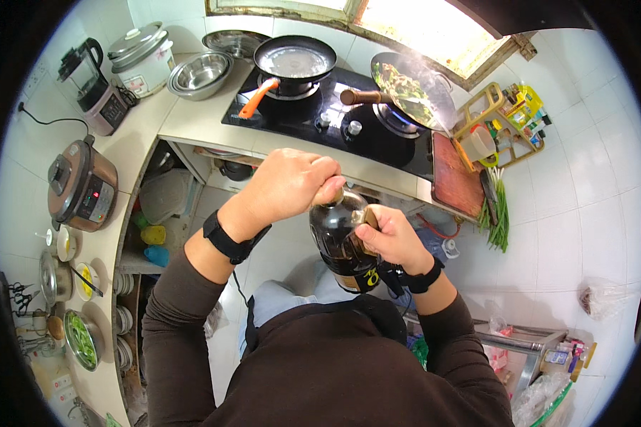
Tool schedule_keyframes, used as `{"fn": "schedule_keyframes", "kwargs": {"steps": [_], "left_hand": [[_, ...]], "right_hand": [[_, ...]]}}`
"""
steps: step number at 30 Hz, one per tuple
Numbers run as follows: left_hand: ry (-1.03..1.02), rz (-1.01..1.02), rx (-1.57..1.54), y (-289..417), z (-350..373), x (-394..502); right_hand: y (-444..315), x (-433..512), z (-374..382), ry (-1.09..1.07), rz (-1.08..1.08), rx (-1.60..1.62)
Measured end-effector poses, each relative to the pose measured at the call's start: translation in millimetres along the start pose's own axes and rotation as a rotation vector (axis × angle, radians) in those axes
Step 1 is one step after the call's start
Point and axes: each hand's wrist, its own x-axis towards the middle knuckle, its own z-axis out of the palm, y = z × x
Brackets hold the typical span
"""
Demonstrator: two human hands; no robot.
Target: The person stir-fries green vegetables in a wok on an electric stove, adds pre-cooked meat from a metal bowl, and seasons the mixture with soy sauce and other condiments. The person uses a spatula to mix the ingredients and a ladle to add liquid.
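Note:
My right hand [391, 235] grips the handle of a large dark bottle [347, 251] with a printed label, held upright before my body. My left hand [294, 184] is closed over the cap at the bottle's top. Beyond the hands, a steaming wok [443, 101] of chopped greens and other food sits over a blue flame on the black gas hob [278, 115]. A wooden handle [366, 96] juts from the wok towards the left. A black frying pan [295, 57] with an orange handle rests on the other burner.
A red-brown cutting board [456, 173], a knife and green stalks [495, 224] lie right of the hob. Seasonings stand in a wall rack [505, 125]. On the left counter are metal bowls [200, 74], a blender [99, 96], an electric pressure cooker [83, 184] and a bowl of greens [81, 340].

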Motion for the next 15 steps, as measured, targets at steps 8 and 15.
{"fn": "schedule_keyframes", "kwargs": {"steps": [8,15], "left_hand": [[-0.161,0.035,-0.01,18,2,34],[-0.128,-0.006,0.019,42,56,90]], "right_hand": [[-6,-9,-35,0.146,-0.309,-0.458],[-10,-26,-113,0.135,-0.373,-0.496]]}}
